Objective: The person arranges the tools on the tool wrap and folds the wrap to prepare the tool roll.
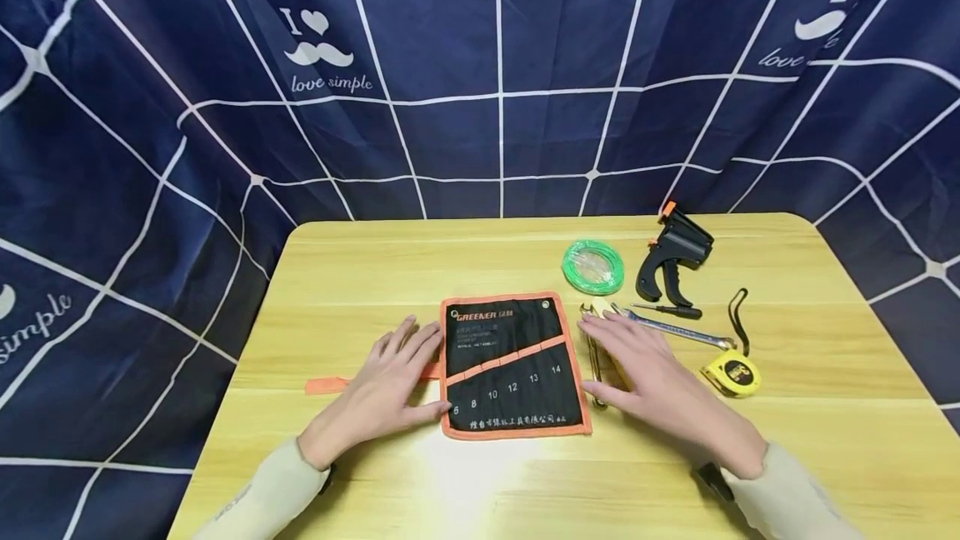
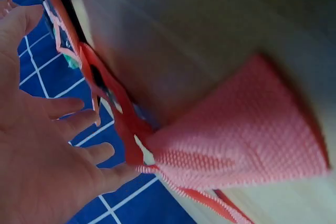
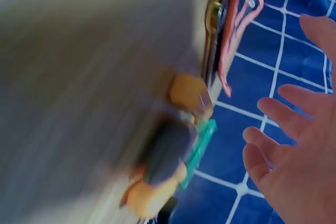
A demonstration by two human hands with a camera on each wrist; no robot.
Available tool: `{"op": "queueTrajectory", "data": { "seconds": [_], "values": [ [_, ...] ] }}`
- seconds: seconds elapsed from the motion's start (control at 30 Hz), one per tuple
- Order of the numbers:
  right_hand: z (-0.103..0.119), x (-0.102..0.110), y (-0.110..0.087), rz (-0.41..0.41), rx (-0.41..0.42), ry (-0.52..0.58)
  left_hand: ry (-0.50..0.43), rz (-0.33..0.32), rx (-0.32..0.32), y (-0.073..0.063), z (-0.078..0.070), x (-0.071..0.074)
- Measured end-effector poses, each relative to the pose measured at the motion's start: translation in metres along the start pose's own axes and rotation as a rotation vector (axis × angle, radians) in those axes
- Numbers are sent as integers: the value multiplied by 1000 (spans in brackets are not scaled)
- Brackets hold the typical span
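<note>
A black tool pouch (image 1: 517, 365) with orange trim lies flat on the table, its pockets numbered and its lettering facing me. My left hand (image 1: 393, 382) is at the pouch's left edge, fingers spread, thumb tip right at the border. An orange strap (image 1: 326, 386) runs out from under that hand and looms large in the left wrist view. Across the pouch, my right hand (image 1: 652, 369) has its fingertips by the right edge, fingers relaxed. A wrench (image 1: 595, 357) lies beside that edge, partly beneath this hand. Something orange-yellow under the palm is mostly hidden.
Right of the pouch lie a longer wrench (image 1: 682, 330), a small black screwdriver (image 1: 678, 311) and a yellow tape measure (image 1: 732, 373) with a black wrist loop (image 1: 737, 323). Farther back are a coil of green wire (image 1: 567, 269) and a black bar clamp (image 1: 686, 242). Blue checked cloth (image 1: 435, 140) hangs behind.
</note>
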State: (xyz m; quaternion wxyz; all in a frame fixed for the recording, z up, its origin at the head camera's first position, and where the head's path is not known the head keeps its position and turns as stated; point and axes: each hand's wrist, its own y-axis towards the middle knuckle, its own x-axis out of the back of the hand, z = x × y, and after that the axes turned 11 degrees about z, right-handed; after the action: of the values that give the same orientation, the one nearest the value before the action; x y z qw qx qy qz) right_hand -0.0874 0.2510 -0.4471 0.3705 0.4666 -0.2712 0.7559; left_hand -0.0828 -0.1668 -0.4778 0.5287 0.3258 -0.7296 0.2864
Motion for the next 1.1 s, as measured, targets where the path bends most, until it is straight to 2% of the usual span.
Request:
{"op": "queueTrajectory", "data": {
  "seconds": [0.2,0.43,0.63,0.8,0.9,1.1],
  "values": [
    [-1,-13,11,100,46,-17,38,31,-16,4,-1,-3],
    [-2,-15,23,112,104,-90,83,29,-29,6,-3,-2],
    [-4,-18,25,139,121,-178,60,78,-5,5,-3,-5],
    [-4,-22,24,136,137,-260,3,108,27,4,-2,-6],
    [-4,-24,24,114,153,-304,16,127,22,7,-1,-2],
    [-5,-22,27,79,153,-277,23,200,-1,18,4,11]
  ]
}}
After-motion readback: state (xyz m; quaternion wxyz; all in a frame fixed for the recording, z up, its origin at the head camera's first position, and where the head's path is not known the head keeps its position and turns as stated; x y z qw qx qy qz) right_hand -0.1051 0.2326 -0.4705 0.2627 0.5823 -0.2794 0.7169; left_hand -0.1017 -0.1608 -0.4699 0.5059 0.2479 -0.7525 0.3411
